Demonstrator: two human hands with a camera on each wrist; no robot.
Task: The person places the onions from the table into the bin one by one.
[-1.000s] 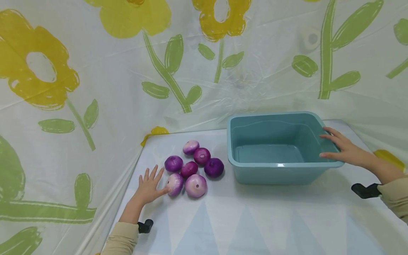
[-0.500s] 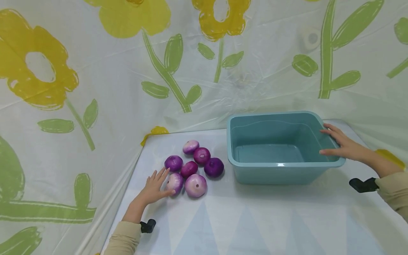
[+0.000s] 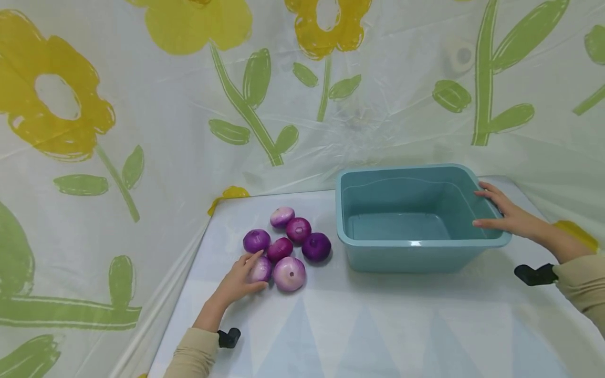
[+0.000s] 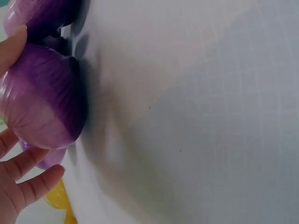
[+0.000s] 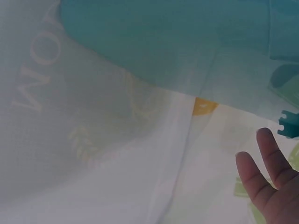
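Several purple onions lie in a cluster on the cloth-covered table. My left hand (image 3: 243, 281) reaches round a pale purple onion (image 3: 261, 270) at the cluster's near left. In the left wrist view, the thumb (image 4: 17, 44) touches one side of this onion (image 4: 42, 98), with fingers on the opposite side and part of the hand out of frame. To the right stands a blue-green plastic basin (image 3: 402, 258). My right hand (image 3: 512, 218) rests on its right rim with loosely spread fingers. Two straight fingers (image 5: 252, 175) show outside the basin (image 5: 154, 51) in the right wrist view.
Close beside the held onion sit a large pale onion (image 3: 289, 274) and a small magenta onion (image 3: 280, 250). A darker onion (image 3: 316, 247) lies nearer the basin. Behind the table hangs a flower-patterned curtain (image 3: 179, 105). The tablecloth (image 3: 378, 320) has pale blue triangles.
My left hand has moved right and closed in round the near-left onion, now covering part of it. The right hand stays at the basin's rim, with its wrist shifted slightly.
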